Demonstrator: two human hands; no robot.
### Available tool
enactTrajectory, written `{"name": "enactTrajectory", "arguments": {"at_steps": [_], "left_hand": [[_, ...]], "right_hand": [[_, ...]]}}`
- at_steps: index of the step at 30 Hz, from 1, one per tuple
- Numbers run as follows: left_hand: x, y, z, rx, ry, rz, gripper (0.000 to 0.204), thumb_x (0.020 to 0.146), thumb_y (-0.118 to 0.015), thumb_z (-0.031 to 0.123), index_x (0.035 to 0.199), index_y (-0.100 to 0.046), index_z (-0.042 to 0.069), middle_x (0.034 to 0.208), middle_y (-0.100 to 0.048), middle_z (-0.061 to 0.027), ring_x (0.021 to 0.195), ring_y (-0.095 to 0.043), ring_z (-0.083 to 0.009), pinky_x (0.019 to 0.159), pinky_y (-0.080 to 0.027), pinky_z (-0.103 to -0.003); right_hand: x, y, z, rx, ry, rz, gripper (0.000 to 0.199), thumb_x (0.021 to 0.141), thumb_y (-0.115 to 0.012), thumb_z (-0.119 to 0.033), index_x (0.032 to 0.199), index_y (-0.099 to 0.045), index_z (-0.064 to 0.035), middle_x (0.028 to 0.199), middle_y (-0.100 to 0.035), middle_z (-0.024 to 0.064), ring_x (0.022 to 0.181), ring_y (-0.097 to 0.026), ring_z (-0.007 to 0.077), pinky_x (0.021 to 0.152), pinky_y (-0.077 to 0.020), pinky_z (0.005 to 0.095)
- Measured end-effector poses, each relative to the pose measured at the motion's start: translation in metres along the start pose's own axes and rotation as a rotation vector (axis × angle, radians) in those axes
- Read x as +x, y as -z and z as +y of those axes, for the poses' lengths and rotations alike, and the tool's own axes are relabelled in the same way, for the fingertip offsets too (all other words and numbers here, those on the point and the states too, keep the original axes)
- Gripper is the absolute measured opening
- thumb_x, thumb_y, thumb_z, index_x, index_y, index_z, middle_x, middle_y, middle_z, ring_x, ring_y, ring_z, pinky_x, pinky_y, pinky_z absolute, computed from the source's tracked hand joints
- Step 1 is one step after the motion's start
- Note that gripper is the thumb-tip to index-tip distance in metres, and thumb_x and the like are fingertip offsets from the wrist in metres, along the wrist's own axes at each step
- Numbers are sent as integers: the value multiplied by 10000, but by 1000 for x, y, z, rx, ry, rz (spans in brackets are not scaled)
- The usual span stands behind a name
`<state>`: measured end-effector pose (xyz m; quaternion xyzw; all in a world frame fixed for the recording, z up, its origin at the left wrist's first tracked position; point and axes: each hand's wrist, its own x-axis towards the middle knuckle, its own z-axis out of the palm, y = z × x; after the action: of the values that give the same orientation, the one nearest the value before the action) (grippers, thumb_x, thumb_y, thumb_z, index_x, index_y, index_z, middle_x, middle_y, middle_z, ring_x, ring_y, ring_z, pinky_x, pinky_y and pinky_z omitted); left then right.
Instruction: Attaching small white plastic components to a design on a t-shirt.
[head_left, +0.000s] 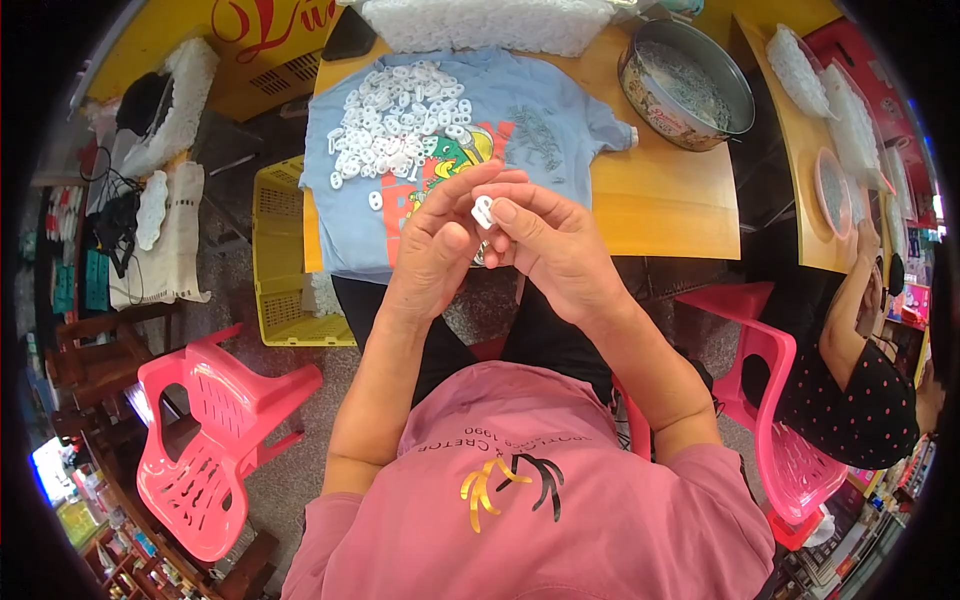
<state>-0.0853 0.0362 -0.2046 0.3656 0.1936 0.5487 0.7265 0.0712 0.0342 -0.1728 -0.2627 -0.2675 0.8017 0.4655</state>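
Between the thumb and fingers of my right hand (553,243) is a small white plastic piece (483,211) with holes, held up over the table's near edge. My left hand (438,250) curves beside it, thumb and fingers apart, fingertips behind the piece. Low between both hands shows a small shiny metal bit (481,254); which hand has it I cannot tell. Beyond my hands, a heap of similar white plastic pieces (395,118) lies on a blue printed T-shirt (345,235) spread over the table. To its right is a pile of thin grey metal pieces (536,138).
A round tin (668,112) of metal pieces stands at the table's (670,215) far right. Bagged white pieces (485,25) line the back. Pink chairs (205,440) flank me, and a yellow crate (285,290) stands left. At right, a person's arm (850,310) reaches toward a pink basin (832,195).
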Motion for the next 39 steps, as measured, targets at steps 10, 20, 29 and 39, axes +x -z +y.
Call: {"name": "enactTrajectory", "arguments": {"at_steps": [10,20,29,39], "left_hand": [[-3,-22,-12,43,102,95,815,869,-553,663,1329,-470,-5,1355,-506,-206,1182,-547,-253,1032,-442,-411],[-7,-18,-19,40,-41,8,545,988,-493,479,1215,-581,-9,1355,-528,-138,1107,-544,-152,931,-440,-276],[-22,-8,-30,-494,45,268,610,1000,-440,497,1437,-348,81,1411,-451,-97,1321,-435,-218,1123,-337,-393],[-60,-6,-18,-280,131,455,358,1002,-508,257,1255,-505,3,1256,-575,-180,1178,-579,-319,1011,-468,-455]], "right_hand": [[-9,2,15,-35,98,58,213,962,-609,-106,1138,-644,9,923,-631,36,793,-581,109,727,-521,288],[-11,3,26,-106,219,97,202,949,-630,-105,1120,-658,-3,912,-646,35,798,-592,115,744,-521,278],[29,-45,16,-562,306,68,146,885,-672,-15,1022,-640,24,938,-664,58,870,-638,109,780,-518,245],[94,-71,36,-927,336,-309,260,945,-606,-123,1166,-659,4,1082,-707,107,978,-667,139,832,-532,279]]}}
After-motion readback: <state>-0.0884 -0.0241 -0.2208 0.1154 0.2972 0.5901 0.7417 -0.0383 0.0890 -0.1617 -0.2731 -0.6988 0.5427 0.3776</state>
